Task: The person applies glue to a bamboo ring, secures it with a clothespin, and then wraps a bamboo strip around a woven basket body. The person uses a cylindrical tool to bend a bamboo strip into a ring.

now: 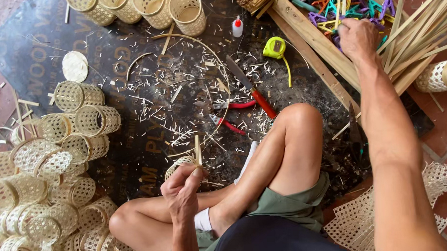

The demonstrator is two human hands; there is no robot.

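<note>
The left hand (182, 187) pinches a short bamboo strip (197, 150) upright above a small woven basket cylinder (178, 165) at the knee, while the right hand (357, 36) reaches, fingers curled, into the pile of coloured plastic clips (358, 7) beside the wooden plank (313, 40), apparently fetching a clip to fix the strip.

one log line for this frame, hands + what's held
left hand: pinching bamboo strip | right hand: reaching into coloured clips | knife, tape measure: on mat

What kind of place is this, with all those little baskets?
Probably a basket-weaving workshop on the floor. Woven cane cylinders lie piled up, bamboo strips are stacked nearby, and a knife lies among shavings.
</note>
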